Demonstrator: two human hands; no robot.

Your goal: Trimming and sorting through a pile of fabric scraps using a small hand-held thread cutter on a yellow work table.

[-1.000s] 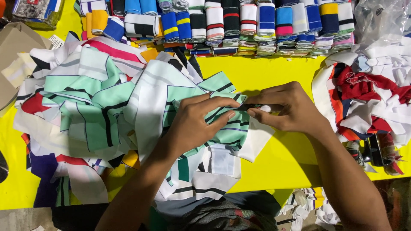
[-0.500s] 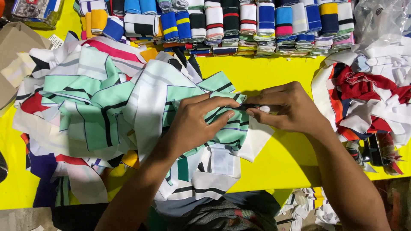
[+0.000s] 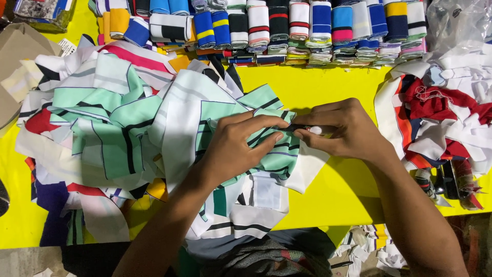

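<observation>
My left hand (image 3: 236, 149) pinches the edge of a mint-green and white striped fabric piece (image 3: 266, 154) that lies on top of a heap of similar pieces (image 3: 107, 128). My right hand (image 3: 343, 128) meets it fingertip to fingertip, holding a small dark tool with a white end (image 3: 307, 128) against the same fabric edge. Both hands rest over the yellow table (image 3: 333, 200).
A row of folded striped knit bands (image 3: 287, 25) runs along the far edge. A pile of red, white and navy pieces (image 3: 441, 113) lies at the right, with a clear plastic bag (image 3: 461, 20) behind. Scraps lie on the floor below.
</observation>
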